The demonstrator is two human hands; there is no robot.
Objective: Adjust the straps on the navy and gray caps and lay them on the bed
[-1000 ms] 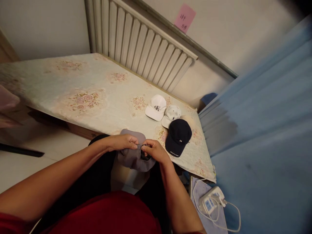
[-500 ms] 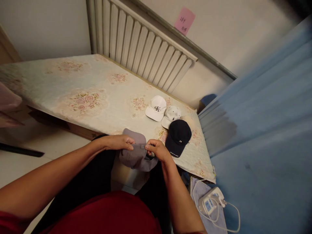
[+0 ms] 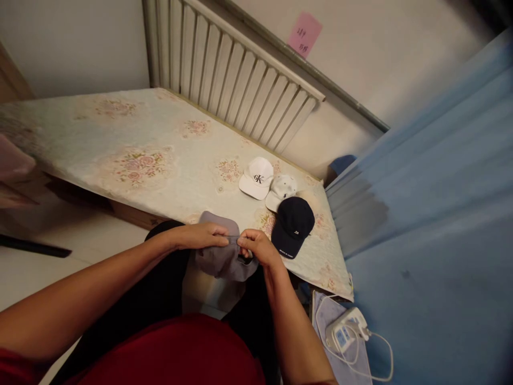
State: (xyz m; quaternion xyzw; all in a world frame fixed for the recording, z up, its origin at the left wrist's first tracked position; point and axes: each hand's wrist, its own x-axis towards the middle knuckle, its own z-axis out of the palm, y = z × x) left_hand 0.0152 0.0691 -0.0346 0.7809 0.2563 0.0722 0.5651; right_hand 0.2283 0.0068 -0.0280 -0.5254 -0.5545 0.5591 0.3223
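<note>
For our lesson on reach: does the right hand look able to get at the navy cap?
Probably yes: the navy cap lies near the right hand, nothing visibly between them, but its fingers hold the grey cap.

Clustered toward right end of bed, caps; in fingers at near edge, lone cap. Behind, radiator; right, curtain; lower right, corded device.

1. Bench, topped with a pale cover printed with flower clusters.
2. White cap on the cover, black letters in front.
3. Spotted cap just beside it.
4. Navy cap nearer the front edge, brim toward that edge.
5. Beige thing behind the navy cap, mostly hidden.
</note>
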